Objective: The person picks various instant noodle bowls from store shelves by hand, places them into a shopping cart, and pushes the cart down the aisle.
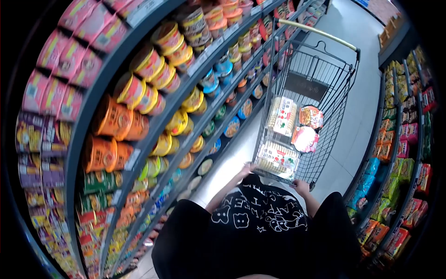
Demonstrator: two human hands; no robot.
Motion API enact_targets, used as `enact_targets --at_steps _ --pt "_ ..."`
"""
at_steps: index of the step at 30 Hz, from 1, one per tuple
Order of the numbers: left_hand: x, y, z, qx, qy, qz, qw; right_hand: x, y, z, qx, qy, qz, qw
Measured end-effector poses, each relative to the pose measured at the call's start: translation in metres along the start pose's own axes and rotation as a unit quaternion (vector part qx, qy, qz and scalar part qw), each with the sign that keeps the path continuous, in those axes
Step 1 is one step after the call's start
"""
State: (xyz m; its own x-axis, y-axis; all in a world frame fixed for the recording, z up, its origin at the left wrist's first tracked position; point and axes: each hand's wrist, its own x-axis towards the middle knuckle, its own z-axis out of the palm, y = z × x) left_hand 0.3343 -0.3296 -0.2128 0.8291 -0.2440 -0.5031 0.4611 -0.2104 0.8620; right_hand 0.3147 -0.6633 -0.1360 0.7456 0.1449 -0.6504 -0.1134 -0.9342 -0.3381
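A wire shopping cart (332,135) stands in front of me in the aisle, its yellowish bar at the far end. My left hand (247,170) is closed on the near left corner of the cart's rim. At the near right corner, my right hand (301,186) also grips the rim. Inside the cart lie two clear-wrapped packs with red and green print, one farther off (282,115) and one nearer (278,159). Beside them are a red-and-orange round tub (311,117) and a pink-and-white one (305,139).
Tall shelves (83,135) of cup and tub packages run along the left, close to the cart. Shelves of colourful packets (395,172) line the right. The pale tiled floor (367,93) stretches ahead, with a wooden rack (390,32) at the far right.
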Motion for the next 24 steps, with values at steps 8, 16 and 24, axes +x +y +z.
enact_targets --at_steps 8,16,24 --pt "0.062 0.045 0.034 0.168 0.089 -0.217 0.958 0.041 0.030 -0.002 0.000 -0.023 0.022 0.999" --pt "0.111 0.100 0.018 0.230 0.079 -0.249 0.937 0.081 0.021 -0.042 0.006 -0.035 0.063 0.997" --pt "0.174 0.163 -0.007 0.341 0.161 -0.206 0.903 0.157 0.026 -0.082 0.125 -0.074 -0.012 0.989"
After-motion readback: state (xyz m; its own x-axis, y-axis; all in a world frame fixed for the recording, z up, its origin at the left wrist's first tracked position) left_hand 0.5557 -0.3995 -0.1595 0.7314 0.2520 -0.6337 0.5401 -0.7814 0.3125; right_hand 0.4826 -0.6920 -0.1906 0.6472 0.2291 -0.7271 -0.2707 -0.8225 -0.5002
